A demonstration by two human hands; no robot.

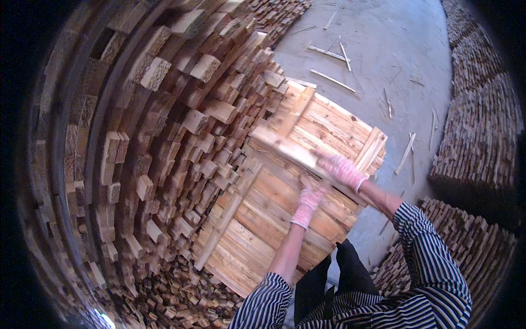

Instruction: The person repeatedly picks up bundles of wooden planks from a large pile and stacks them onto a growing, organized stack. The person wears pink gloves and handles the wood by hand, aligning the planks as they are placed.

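A pale wooden board lies slantwise across the middle, over the line between two slatted wooden panels. My right hand, in a pink and white glove, grips it from above toward its right end. My left hand, gloved alike, grips the board's near edge, its fingers slightly blurred and partly hidden. Below the board is the near panel, with a cross batten along its left side. Beyond the board, the far panel carries a batten at each side.
A tall, uneven stack of cut wood rises close on the left, with ends jutting out. More wood stacks line the right side. Thin wood strips lie scattered on the grey floor. Short offcuts are heaped at lower left.
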